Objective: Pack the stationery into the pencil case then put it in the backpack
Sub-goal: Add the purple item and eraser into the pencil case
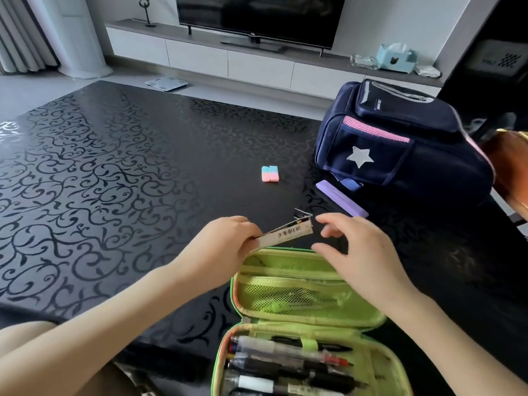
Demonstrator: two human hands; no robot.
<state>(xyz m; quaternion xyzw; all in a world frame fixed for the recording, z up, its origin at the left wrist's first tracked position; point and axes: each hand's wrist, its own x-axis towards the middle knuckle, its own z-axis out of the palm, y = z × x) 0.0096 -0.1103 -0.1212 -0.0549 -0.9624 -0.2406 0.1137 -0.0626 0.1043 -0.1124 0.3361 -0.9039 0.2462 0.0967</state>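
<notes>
left hand (228, 241) pinches barcoded packet (285, 234) at left end | right hand (363, 252) loose, empty, beside it | likely light, stiff: grip edges

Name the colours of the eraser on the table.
Eraser: pink blending into light blue, clearest in the head view.

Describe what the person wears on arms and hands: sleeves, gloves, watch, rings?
The left hand and the right hand are bare: no gloves, no ring visible, though the right one is a little blurred. The left forearm and right forearm are uncovered to the picture's edge, with no sleeve, watch or bracelet.
</notes>
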